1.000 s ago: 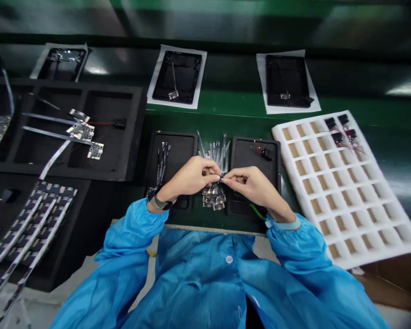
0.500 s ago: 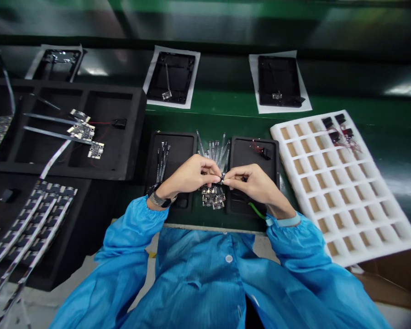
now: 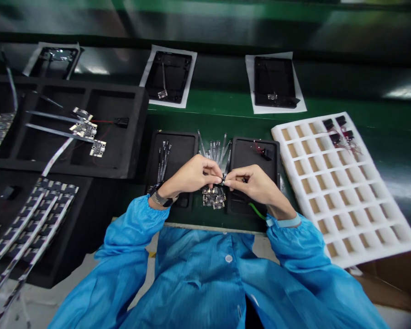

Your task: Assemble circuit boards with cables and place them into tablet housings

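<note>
My left hand and my right hand meet over the middle of the bench, each with thumb and fingertips pinched. Between them is a small circuit board, mostly covered by the fingers. Just below lies a pile of small circuit boards, and flat ribbon cables fan out behind the hands. To the left, a shallow black tray holds several dark strips. Another black tray, partly behind my right hand, contains a small black part with red wires.
A white foam tray with several wired black parts lies right. Large black foam trays with boards and ribbon cables stand left. Across the back, black device shells rest on white sheets. A green cord runs by my right wrist.
The device shells on their white sheets have shifted slightly left along the back. Both hands keep their pinch in nearly the same place.
</note>
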The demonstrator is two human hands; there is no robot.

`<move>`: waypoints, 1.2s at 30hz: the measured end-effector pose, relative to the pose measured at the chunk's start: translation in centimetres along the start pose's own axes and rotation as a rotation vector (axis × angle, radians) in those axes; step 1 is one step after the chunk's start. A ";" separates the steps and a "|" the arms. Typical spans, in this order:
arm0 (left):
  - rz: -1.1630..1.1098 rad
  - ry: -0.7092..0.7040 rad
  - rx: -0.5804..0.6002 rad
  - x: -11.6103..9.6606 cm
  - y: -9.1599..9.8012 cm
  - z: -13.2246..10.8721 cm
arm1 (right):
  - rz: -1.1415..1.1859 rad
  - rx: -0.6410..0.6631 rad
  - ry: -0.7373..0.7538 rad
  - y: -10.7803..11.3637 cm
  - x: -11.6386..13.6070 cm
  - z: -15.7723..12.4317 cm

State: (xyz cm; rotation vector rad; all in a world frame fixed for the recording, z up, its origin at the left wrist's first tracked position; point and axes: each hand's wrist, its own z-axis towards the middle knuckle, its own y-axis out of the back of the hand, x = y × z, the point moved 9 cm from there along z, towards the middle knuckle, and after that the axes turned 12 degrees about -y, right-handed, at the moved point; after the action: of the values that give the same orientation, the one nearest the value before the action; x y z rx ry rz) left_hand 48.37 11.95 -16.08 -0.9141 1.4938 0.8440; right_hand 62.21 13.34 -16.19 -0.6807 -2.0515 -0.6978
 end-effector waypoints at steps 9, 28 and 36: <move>-0.011 0.058 -0.007 -0.5 2.0 -0.8 | 0.027 0.022 0.004 0.6 0.1 -0.3; 0.418 -0.038 -0.433 -0.8 6.2 -14.1 | -0.494 -0.133 0.366 -7.1 3.3 -4.4; 0.489 -0.030 -0.724 1.7 8.1 -19.9 | -0.610 -0.270 0.472 -12.2 5.0 -2.8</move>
State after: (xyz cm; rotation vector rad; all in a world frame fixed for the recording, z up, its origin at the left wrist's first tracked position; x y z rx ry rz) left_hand 32.28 -2.35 -15.53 -1.0458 1.4158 1.8237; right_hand 52.94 3.99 -13.39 0.0053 -1.7229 -1.3578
